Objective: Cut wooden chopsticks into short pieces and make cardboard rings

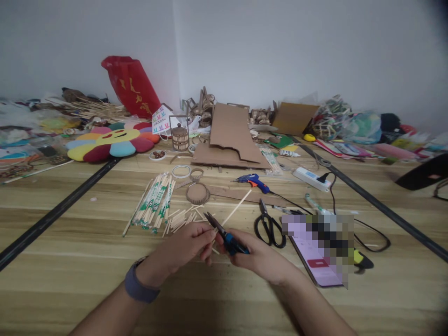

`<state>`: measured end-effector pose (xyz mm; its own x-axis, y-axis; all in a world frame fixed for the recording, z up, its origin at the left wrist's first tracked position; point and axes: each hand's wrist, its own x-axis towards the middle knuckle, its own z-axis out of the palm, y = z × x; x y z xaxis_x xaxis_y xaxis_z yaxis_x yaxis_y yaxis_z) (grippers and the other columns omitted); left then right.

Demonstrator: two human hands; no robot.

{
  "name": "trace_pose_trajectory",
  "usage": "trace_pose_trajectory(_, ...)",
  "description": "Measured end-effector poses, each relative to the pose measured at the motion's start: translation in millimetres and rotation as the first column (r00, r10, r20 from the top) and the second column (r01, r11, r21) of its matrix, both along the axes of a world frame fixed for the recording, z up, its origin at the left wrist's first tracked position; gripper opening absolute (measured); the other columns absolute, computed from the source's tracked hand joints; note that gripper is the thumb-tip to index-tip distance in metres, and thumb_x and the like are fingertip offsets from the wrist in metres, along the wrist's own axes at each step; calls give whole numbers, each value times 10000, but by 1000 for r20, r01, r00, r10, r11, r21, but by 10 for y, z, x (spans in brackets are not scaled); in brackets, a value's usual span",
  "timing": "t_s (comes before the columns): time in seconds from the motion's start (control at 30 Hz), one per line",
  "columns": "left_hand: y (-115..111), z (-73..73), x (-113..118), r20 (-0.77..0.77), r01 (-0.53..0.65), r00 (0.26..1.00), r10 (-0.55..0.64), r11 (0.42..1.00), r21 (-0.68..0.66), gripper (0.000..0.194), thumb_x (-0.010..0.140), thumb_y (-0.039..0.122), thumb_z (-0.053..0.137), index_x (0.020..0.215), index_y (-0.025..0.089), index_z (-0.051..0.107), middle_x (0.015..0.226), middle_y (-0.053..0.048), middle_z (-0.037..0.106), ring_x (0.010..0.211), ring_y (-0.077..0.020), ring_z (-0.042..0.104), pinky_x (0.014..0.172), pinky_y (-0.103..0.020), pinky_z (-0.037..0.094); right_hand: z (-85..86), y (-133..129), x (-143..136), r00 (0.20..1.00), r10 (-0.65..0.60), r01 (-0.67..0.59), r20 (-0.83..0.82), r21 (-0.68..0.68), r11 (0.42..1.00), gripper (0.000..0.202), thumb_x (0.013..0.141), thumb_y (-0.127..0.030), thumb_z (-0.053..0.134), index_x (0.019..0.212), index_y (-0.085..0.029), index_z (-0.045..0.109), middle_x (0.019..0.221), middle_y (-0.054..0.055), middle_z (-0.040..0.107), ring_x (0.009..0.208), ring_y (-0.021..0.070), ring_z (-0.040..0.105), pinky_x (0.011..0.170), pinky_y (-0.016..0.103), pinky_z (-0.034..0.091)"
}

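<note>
My left hand (191,242) pinches the lower end of a thin wooden stick (238,206), which slants up and away to the right. My right hand (254,254) is closed around the blue-and-black handles of a pair of shears (227,235). Their dark blades point up and left, beside my left fingertips, with the stick passing across them. Just beyond lie several short cut stick pieces (184,218) and packs of disposable chopsticks (156,200) in clear wrappers. Near them rests a round cardboard piece (198,193) edged with a beaded-looking rim.
Black scissors (269,228) and a phone (315,256) lie right of my hands. Farther back are a blue glue gun (254,181), a power strip (311,178), cardboard sheets (233,130), a tape roll (181,171), a small stick-built bucket (180,137) and a flower cushion (115,142).
</note>
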<state>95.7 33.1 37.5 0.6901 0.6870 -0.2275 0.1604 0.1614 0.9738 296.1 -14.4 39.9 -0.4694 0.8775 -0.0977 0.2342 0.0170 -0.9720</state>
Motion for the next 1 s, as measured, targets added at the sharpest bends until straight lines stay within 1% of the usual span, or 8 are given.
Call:
trace_pose_trajectory(0.13,1,-5,-10,7,5,1000,-5,1000,3,473,816,614,534,811,156,650,450,72,452,480,-129,510,568,-265,406,-10,2,3,1000,7,-7,-10,-2,1000,274,653,-124,512,914,-190,561,834,-9,478,792,155,436,716,245,355)
trace_pose_trajectory(0.3,-4,-5,-6,44,1,999,1,999,-47,477,799,617,562,813,147,644,443,78,441,461,-120,479,560,-267,417,-17,7,3,999,6,-7,-32,-49,999,308,648,-141,519,950,-190,560,858,-3,494,811,161,442,719,250,355)
trace_pose_trajectory(0.47,1,7,-2,37,-8,999,9,1000,-27,465,799,613,570,803,154,645,439,77,436,469,-119,490,549,-257,390,-21,3,-37,998,-14,12,-64,-24,1000,282,633,-136,504,906,-193,549,801,-19,489,766,154,439,689,251,345)
trace_pose_trajectory(0.67,9,-12,-16,43,26,999,-24,999,-31,486,808,617,556,840,142,654,430,85,420,450,-113,472,549,-257,396,20,-31,-79,996,-72,70,55,52,996,201,641,-126,480,823,-196,527,758,-29,477,740,150,444,680,251,339)
trace_pose_trajectory(0.77,8,-29,-16,53,30,998,-29,999,-26,452,829,591,543,833,150,645,438,82,430,463,-114,484,550,-252,388,20,-33,-84,995,-78,72,69,80,994,184,651,-116,476,808,-197,525,765,-28,478,750,148,443,685,249,337)
trace_pose_trajectory(0.9,13,-17,-5,100,-26,995,28,999,-28,397,821,565,575,790,170,611,457,80,424,493,-121,483,569,-262,402,-9,-19,-96,995,-103,102,8,67,993,219,701,-162,515,912,-189,566,824,-16,520,784,157,464,718,263,359)
trace_pose_trajectory(0.97,28,0,-10,160,-69,985,71,997,-18,387,833,559,573,801,174,599,475,78,424,516,-124,488,589,-265,407,-23,-16,-103,992,-129,129,-5,76,989,248,697,-173,533,941,-187,573,844,-13,541,800,162,478,731,269,371)
trace_pose_trajectory(1.0,40,7,-16,198,-108,974,109,994,-13,378,846,554,562,808,178,589,489,77,424,528,-123,488,594,-263,405,-30,-16,-104,989,-147,146,2,91,985,250,700,-175,538,946,-187,575,850,-11,550,804,163,484,733,271,376)
